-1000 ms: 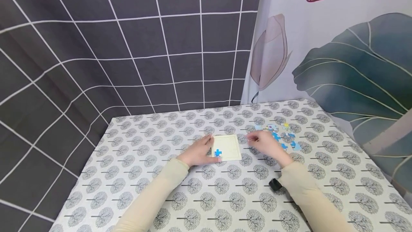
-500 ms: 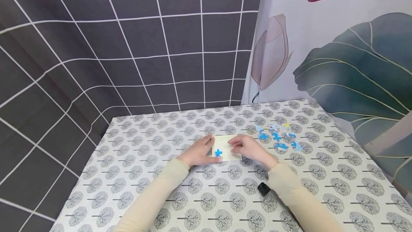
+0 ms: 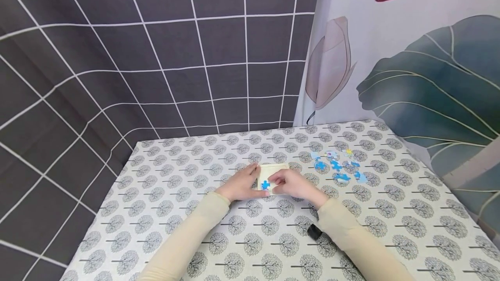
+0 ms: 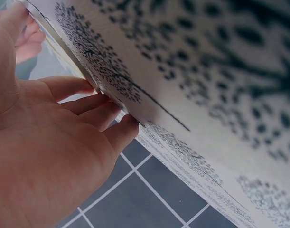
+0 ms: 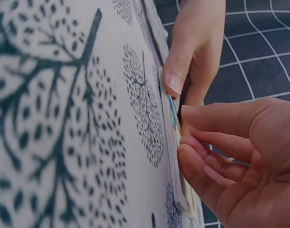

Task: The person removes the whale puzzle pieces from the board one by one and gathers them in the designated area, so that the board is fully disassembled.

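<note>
A small cream puzzle tray (image 3: 269,168) lies on the table in the head view, with a blue puzzle piece (image 3: 265,185) near its front left corner. My left hand (image 3: 241,184) grips the tray's left side: the thumb rests at the near corner, and the fingertips (image 4: 99,102) meet the edge in the left wrist view. Over the tray's right half is my right hand (image 3: 294,184), its thumb and fingers bent towards each other close to the blue piece. In the right wrist view its fingertips (image 5: 187,114) reach the tray's surface; whether they hold a piece is hidden.
Several loose puzzle pieces (image 3: 336,166), mostly blue, lie right of the tray. A tree-print cloth (image 3: 187,229) covers the table. A dark grid curtain (image 3: 175,55) hangs behind, and a flower-print curtain (image 3: 351,55) at the right. A black object (image 3: 314,231) is by the right wrist.
My right hand has moved left from beside the loose pieces to over the tray, near the blue piece. A loose blue piece it covered now shows. The left hand stays put.
</note>
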Available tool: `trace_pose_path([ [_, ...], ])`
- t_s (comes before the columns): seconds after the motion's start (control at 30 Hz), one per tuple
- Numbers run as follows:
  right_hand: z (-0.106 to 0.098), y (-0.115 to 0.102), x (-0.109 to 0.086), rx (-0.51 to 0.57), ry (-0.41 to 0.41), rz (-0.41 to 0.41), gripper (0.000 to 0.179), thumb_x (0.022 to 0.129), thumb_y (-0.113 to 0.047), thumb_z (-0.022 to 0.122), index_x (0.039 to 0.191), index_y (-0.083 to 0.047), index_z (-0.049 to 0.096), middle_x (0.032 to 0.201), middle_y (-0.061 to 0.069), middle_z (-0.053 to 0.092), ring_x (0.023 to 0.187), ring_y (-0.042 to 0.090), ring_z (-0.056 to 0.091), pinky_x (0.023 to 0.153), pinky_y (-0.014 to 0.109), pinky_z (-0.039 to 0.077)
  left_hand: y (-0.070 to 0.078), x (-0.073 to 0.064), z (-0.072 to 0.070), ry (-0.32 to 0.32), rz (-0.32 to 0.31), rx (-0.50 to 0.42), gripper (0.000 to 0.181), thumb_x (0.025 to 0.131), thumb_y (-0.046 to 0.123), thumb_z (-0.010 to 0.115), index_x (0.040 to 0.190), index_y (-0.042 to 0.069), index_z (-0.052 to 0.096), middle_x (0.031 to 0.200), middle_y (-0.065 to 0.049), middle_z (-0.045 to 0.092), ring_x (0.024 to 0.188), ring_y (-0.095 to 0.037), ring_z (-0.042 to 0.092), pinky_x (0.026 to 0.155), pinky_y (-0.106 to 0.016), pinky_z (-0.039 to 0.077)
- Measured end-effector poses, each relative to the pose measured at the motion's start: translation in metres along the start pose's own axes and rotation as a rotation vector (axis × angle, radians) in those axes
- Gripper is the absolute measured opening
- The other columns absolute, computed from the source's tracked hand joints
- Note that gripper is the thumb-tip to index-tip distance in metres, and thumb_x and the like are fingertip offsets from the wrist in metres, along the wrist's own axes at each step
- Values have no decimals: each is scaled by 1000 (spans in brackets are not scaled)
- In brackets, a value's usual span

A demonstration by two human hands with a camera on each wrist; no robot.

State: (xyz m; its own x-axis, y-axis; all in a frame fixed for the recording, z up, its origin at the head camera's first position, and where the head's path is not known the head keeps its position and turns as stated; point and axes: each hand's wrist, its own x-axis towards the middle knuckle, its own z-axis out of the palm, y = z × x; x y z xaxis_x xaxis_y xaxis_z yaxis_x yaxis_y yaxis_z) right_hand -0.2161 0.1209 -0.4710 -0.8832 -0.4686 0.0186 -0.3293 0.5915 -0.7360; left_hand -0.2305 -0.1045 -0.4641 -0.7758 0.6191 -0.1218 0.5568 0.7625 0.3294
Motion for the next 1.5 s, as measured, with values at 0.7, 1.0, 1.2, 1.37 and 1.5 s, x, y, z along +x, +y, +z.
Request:
trace_pose_path([
  [0.7, 6, -7, 1, -57, -36, 8, 27, 79, -5, 78, 106, -7, 76, 97, 0, 67, 88, 13, 61, 82, 31, 56, -1, 0, 0, -6, 3, 21, 103, 90, 67, 61, 157, -2, 26, 166, -19, 15, 152, -32, 20, 123, -43, 21],
  [1.0, 7, -8, 2, -31, -29, 12, 38, 78, -4, 78, 114, 2, 71, 92, -1, 65, 86, 12, 59, 82, 27, 55, 0, 0, -1, -2, 9, 21, 102, 90, 64, 64, 157, -2, 26, 165, -20, 17, 151, -33, 21, 123, -42, 21],
  [1.2, 8, -9, 2, -43, -23, 21, 34, 78, -5, 79, 111, -1, 73, 92, 0, 66, 86, 13, 60, 81, 28, 55, 1, 0, -2, 0, 11, 29, 102, 90, 64, 64, 157, -3, 26, 165, -21, 18, 151, -33, 21, 123, -41, 21],
  [1.37, 7, -9, 5, -42, -39, 36, 33, 78, -4, 80, 110, 1, 72, 92, 1, 67, 85, 13, 61, 81, 28, 56, 1, 1, -1, 2, 9, 27, 102, 90, 63, 64, 157, -3, 26, 165, -21, 18, 151, -34, 21, 123, -41, 21],
  [1.5, 5, -10, 8, -30, -53, 46, 32, 78, -5, 82, 107, 3, 72, 89, 0, 67, 82, 13, 60, 79, 27, 56, 1, 1, -1, 5, 15, 22, 102, 90, 63, 65, 156, -4, 27, 165, -22, 18, 151, -34, 22, 123, -43, 22],
])
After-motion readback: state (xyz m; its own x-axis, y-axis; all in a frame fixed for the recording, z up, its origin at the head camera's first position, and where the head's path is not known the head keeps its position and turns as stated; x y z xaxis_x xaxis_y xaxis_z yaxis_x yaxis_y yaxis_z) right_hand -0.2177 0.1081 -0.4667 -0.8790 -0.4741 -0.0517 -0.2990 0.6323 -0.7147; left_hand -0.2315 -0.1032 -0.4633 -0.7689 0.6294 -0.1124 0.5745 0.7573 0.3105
